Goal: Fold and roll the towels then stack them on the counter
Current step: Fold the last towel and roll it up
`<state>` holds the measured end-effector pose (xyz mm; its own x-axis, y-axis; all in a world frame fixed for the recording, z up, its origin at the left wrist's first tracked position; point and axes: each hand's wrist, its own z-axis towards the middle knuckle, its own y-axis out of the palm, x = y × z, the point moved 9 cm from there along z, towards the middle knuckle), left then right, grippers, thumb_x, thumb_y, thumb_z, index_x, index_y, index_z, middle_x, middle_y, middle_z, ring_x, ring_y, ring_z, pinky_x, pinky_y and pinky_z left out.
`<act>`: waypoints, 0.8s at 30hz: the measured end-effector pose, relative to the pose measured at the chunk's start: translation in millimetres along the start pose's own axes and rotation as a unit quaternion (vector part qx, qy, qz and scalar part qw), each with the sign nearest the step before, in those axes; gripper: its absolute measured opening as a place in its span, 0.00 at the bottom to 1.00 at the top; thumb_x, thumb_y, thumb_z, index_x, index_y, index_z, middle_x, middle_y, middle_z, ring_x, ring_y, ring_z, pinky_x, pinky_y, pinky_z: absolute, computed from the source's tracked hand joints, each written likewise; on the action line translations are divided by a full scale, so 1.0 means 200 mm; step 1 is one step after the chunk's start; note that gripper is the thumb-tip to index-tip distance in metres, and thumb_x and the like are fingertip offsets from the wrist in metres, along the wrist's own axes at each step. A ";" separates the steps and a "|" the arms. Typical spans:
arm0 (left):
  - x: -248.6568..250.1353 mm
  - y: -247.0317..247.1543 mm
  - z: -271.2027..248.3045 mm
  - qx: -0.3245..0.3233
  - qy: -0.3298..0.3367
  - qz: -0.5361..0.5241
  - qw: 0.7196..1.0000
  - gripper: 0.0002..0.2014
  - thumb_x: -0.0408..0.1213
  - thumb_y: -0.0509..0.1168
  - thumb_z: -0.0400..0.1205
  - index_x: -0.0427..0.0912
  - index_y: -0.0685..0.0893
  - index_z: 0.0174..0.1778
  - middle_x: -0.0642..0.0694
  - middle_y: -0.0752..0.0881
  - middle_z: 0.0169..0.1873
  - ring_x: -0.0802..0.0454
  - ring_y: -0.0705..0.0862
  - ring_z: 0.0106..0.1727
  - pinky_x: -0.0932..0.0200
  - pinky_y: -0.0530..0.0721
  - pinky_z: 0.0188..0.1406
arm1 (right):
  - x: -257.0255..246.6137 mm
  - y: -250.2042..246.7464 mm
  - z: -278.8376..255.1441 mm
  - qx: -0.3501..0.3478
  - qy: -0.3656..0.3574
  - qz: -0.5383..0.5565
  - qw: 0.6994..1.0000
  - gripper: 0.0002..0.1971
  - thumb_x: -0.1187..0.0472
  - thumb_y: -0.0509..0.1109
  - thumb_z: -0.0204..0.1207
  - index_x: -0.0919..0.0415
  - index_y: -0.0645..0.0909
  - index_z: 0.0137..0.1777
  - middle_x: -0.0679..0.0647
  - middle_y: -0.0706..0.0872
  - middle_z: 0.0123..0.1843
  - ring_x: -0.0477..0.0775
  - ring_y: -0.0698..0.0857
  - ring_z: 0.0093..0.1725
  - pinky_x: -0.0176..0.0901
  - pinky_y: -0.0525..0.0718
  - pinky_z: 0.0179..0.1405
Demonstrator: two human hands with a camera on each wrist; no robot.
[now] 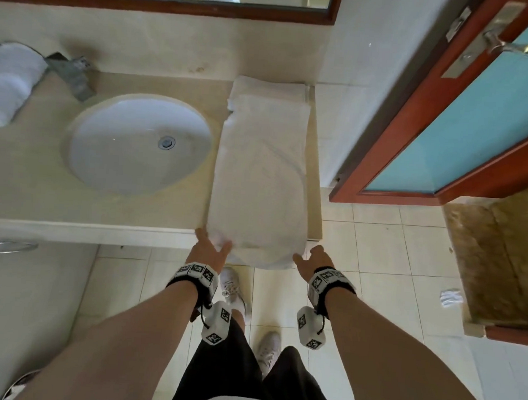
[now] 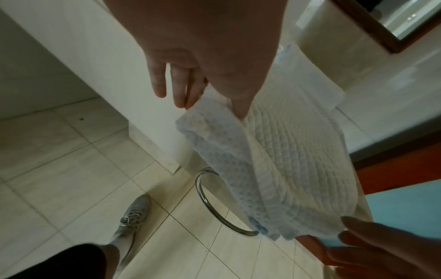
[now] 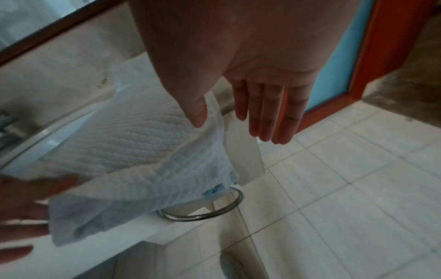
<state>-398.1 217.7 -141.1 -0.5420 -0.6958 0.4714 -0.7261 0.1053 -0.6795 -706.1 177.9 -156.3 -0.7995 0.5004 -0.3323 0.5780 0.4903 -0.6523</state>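
Note:
A long folded white towel [image 1: 259,181] lies on the counter [image 1: 95,208] right of the sink, and its near end hangs over the front edge. My left hand [image 1: 213,243] is at the near left corner and pinches that corner between thumb and fingers [image 2: 210,107]. My right hand [image 1: 307,255] is at the near right corner with its fingers straight. Only its thumb touches the towel's [image 3: 133,139] edge, and the other fingers [image 3: 269,122] stand apart from it. A second folded towel [image 1: 269,87] lies under the far end, against the wall.
An oval sink [image 1: 139,142] and a faucet [image 1: 71,75] sit left of the towel. White rolled towels [image 1: 6,88] are at the far left. A chrome ring [image 2: 214,213] hangs below the counter edge. An open door [image 1: 466,113] stands to the right above a tiled floor [image 1: 377,253].

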 end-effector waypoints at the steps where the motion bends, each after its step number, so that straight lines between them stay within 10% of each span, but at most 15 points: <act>1: -0.02 0.02 -0.01 -0.009 0.003 -0.013 1.000 0.40 0.57 0.70 0.79 0.40 0.57 0.77 0.32 0.82 0.65 0.35 0.85 0.59 0.43 0.84 0.59 | 0.01 0.05 -0.01 -0.020 0.006 0.017 1.000 0.33 0.44 0.65 0.82 0.65 0.65 0.78 0.63 0.77 0.74 0.65 0.79 0.70 0.54 0.78 0.65; 6: -0.07 0.11 -0.04 -0.068 0.038 0.019 0.997 0.49 0.49 0.82 0.68 0.43 0.56 0.75 0.39 0.79 0.68 0.36 0.81 0.67 0.44 0.81 0.66 | -0.06 0.18 -0.02 -0.028 0.010 0.155 0.987 0.29 0.50 0.65 0.83 0.65 0.65 0.79 0.63 0.77 0.74 0.66 0.78 0.71 0.56 0.75 0.70; 10: -0.05 0.05 -0.02 -0.020 0.088 0.045 0.995 0.31 0.33 0.76 0.74 0.41 0.67 0.69 0.41 0.83 0.59 0.40 0.84 0.60 0.53 0.81 0.52 | -0.07 0.16 -0.01 0.009 0.021 0.206 0.978 0.26 0.55 0.68 0.80 0.67 0.69 0.74 0.64 0.79 0.70 0.67 0.79 0.67 0.57 0.79 0.66; 16: 0.06 -0.01 -0.08 -0.017 0.172 0.023 0.985 0.11 0.44 0.70 0.78 0.44 0.74 0.45 0.46 0.82 0.35 0.47 0.80 0.36 0.58 0.80 0.35 | -0.04 0.05 -0.08 0.046 0.018 0.198 0.979 0.25 0.54 0.68 0.79 0.66 0.71 0.72 0.64 0.81 0.65 0.66 0.81 0.57 0.51 0.78 0.51; 24: 0.14 -0.06 -0.22 -0.120 0.188 0.109 0.969 0.32 0.57 0.80 0.66 0.53 0.77 0.62 0.52 0.85 0.49 0.53 0.84 0.47 0.59 0.83 0.44 | -0.06 -0.20 -0.20 0.074 0.007 0.255 0.964 0.21 0.59 0.67 0.80 0.67 0.66 0.67 0.64 0.80 0.62 0.62 0.78 0.50 0.53 0.79 0.51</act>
<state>-423.6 228.7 -94.4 -0.7771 -0.3346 0.5331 -0.6294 0.4144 -0.6574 -714.1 180.3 -98.9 -0.4137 0.6601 -0.6270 0.8649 0.0698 -0.4971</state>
